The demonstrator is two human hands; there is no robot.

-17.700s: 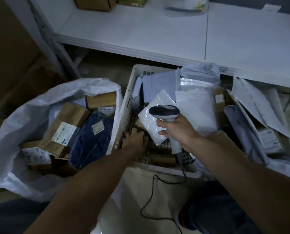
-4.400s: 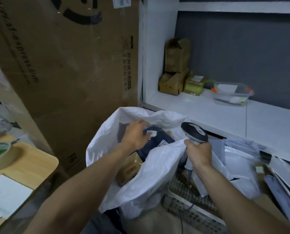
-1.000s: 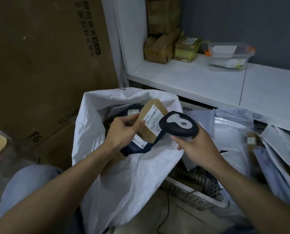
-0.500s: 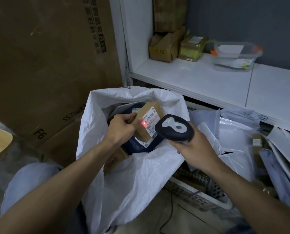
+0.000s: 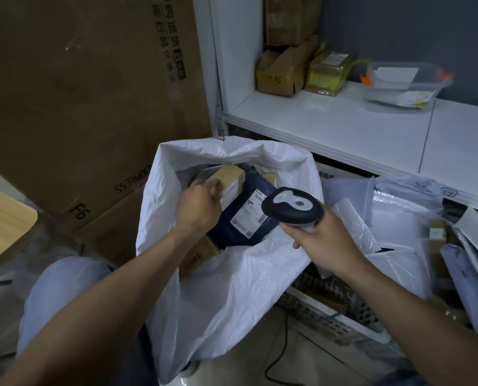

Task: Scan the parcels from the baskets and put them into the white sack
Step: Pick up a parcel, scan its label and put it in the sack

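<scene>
The white sack [image 5: 240, 282] stands open in the middle of the view. My left hand [image 5: 198, 206] is inside its mouth and grips a small brown cardboard parcel [image 5: 229, 181], held low over a dark blue parcel [image 5: 243, 218] with a white label. My right hand [image 5: 322, 240] holds the black and grey barcode scanner [image 5: 292, 208] by its handle at the sack's right rim. More brown boxes [image 5: 197, 254] lie deeper in the sack. The white basket [image 5: 335, 324] at the lower right holds several white and grey mailer parcels [image 5: 393, 218].
A white shelf [image 5: 343, 126] runs above the basket, carrying brown boxes [image 5: 282, 71] and a clear plastic tub [image 5: 404, 84]. A large cardboard carton [image 5: 79, 101] stands at the left, with a wooden tabletop corner [image 5: 4, 221] beside it. The scanner's black cable [image 5: 276, 355] trails on the floor.
My left hand has lowered the small brown parcel from in front of the scanner down into the sack. The red scan light on its label is gone. The scanner has stayed put.
</scene>
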